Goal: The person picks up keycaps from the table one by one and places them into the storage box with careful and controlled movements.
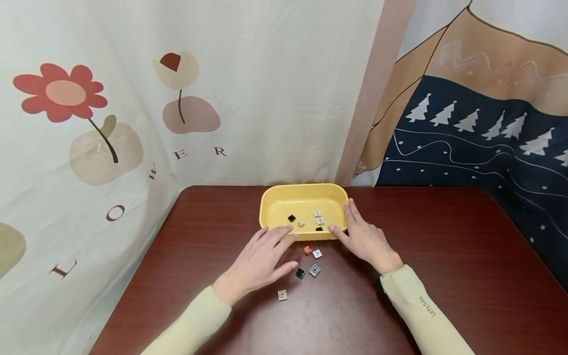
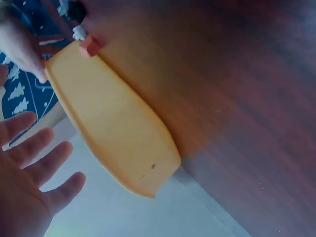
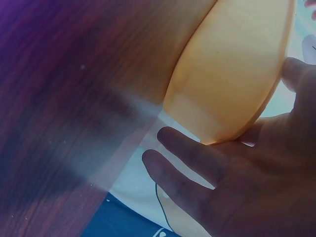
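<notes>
Yellow basin (image 1: 303,193), oblong with rounded corners, on the dark red tabletop (image 1: 443,241).
Shallow, holding small black and white pieces (image 1: 317,214) — left hand (image 1: 258,260) spread at its near side, right hand (image 1: 367,240) spread, touching its right end.

The pale curtain (image 1: 275,98) reads L, O, W, E, R, and the right sleeve (image 1: 412,296) "Lets", its ending unclear.

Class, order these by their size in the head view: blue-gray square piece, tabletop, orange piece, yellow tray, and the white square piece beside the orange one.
1. Tabletop
2. Yellow tray
3. Blue-gray square piece
Smallest, unranked: orange piece and white square piece look too alike to separate.
</notes>
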Motion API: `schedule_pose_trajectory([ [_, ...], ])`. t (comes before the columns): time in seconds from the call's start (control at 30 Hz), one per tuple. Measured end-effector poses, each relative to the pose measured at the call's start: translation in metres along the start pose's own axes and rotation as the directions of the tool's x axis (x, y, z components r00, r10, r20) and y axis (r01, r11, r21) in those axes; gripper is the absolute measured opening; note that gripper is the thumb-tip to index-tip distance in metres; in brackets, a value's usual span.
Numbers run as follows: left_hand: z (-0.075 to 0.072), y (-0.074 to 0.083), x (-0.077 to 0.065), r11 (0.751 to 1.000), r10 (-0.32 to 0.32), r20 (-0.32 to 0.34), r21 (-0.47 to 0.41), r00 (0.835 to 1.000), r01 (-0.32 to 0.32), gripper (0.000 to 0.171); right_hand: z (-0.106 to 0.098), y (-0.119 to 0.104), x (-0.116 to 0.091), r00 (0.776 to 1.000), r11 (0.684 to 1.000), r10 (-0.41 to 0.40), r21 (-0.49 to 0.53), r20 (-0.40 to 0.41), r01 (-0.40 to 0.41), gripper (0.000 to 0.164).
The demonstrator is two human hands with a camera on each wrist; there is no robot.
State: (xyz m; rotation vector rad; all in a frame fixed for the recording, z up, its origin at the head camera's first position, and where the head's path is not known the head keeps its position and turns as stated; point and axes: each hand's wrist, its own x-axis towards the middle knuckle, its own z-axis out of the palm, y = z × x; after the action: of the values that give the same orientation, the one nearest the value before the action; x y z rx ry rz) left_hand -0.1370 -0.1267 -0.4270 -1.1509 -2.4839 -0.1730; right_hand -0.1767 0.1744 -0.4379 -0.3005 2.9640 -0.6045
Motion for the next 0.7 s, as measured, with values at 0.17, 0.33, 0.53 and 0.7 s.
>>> schedule_pose_trajectory([
  [0.17,0.005,0.004,-0.011,0.998,0.064,0.064,0.001,0.996,-0.064,0.07,0.0,0.0,0.0,1.0,1.0,0.001,0.002,-0.003,-0.001,0.101],
  [0.33,0.007,0.009,-0.02,0.993,0.115,0.122,-0.025,0.986,-0.112,0.078,0.0,0.0,0.0,1.0,1.0,-0.003,-0.004,-0.01,0.003,0.101],
  [0.53,0.005,0.01,-0.029,0.979,0.203,0.177,-0.073,0.963,-0.193,0.073,0.001,0.001,0.001,1.0,1.0,0.001,0.0,-0.007,-0.001,0.102],
  [0.7,0.003,0.011,-0.036,0.968,0.252,0.204,-0.062,0.946,-0.245,0.067,0.001,0.001,0.0,1.0,1.0,0.0,0.005,-0.006,0.0,0.102],
])
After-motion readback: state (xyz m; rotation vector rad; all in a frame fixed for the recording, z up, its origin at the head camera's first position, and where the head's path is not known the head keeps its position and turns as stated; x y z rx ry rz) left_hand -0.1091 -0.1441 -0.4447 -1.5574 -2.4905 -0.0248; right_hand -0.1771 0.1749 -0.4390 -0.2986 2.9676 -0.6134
